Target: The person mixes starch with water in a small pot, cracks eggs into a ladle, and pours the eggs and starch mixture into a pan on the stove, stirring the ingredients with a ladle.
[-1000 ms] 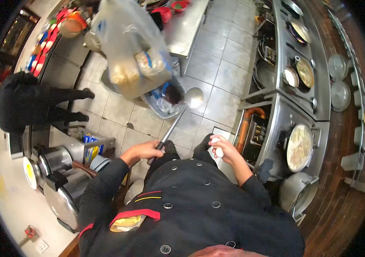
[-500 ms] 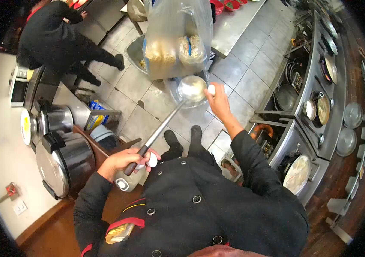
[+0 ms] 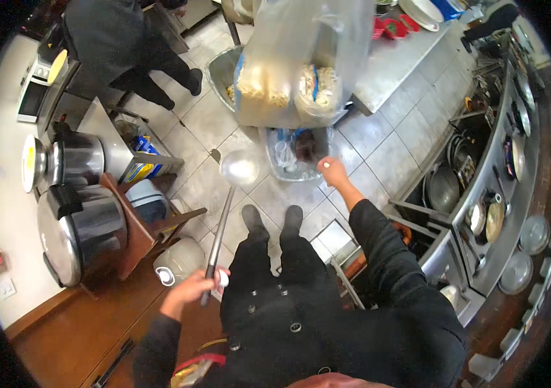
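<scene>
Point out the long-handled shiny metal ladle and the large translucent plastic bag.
Long-handled shiny metal ladle (image 3: 240,168): head view, on its round bowl.
Large translucent plastic bag (image 3: 288,52): head view, on its upper part.

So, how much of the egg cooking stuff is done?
Maybe one is cracked already: the right hand, near the bin, pinches a small white piece, perhaps shell. What's inside the ladle is too blurry to tell. In hand: the left hand holds that ladle and a white egg. This one looks whole, so cracking it is probably left.
</scene>
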### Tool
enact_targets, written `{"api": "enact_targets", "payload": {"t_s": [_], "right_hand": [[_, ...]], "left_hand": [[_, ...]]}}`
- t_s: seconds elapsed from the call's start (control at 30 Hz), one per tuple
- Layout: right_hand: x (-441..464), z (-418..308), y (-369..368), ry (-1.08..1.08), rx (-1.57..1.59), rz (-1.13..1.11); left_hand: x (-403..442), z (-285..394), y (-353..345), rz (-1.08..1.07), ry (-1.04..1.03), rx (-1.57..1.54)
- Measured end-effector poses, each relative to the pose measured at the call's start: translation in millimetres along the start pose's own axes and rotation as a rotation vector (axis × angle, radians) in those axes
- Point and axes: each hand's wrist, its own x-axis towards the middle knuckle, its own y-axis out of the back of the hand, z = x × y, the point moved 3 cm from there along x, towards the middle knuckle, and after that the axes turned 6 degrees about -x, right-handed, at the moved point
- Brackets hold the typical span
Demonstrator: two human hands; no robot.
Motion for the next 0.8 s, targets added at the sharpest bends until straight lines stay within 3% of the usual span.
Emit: {"api": "enact_targets", "payload": {"t_s": [0.03,0.1,0.13,0.2,0.27,0.33,0.4,0.47,0.53,0.57,0.6,0.67,0.73,0.8], "right_hand": [[34,14,-24,-0.003,-0.009,-0.016],[104,44,-83,0.161,-0.448,0.224],[139,59,-107,0.161,-0.451,0.197],[210,75,-153,0.132,-0.742,0.239],[251,72,-178,-0.113,-0.609,0.248],[288,68,-197,-0.208,-0.582,0.229],[320,81,-216,-0.195,-0.551,0.257],[350,112,-229,-0.197,-0.53,0.288],[375,145,-236,0.266,-0.905,0.323],[327,114,-204,0.16,-0.606,0.474],[295,107,-184,0.156,-0.616,0.493],[233,95,-133,0.269,-0.193,0.582],[167,96,-76,0.163,0.201,0.479],[73,73,-2,0.093,0.371,0.504]], "left_hand": [[16,-25,6,0.01,-0.018,-0.029],[51,-55,17,0.039,-0.06,-0.092],[66,-65,21,0.056,-0.085,-0.125],[91,-81,31,0.098,-0.042,-0.168],[114,-94,43,0.057,-0.081,-0.015],[125,-92,51,0.079,-0.089,0.064],[133,-93,55,0.041,-0.184,0.174],[137,-99,58,0.038,-0.155,0.093],[136,-99,56,0.032,-0.165,0.164],[132,-92,51,0.048,-0.195,0.182],[126,-87,46,0.033,-0.21,0.183],[113,-83,40,0.026,-0.142,0.183],[103,-78,34,-0.041,-0.201,0.198],[95,-65,24,0.008,-0.074,0.204]]}}
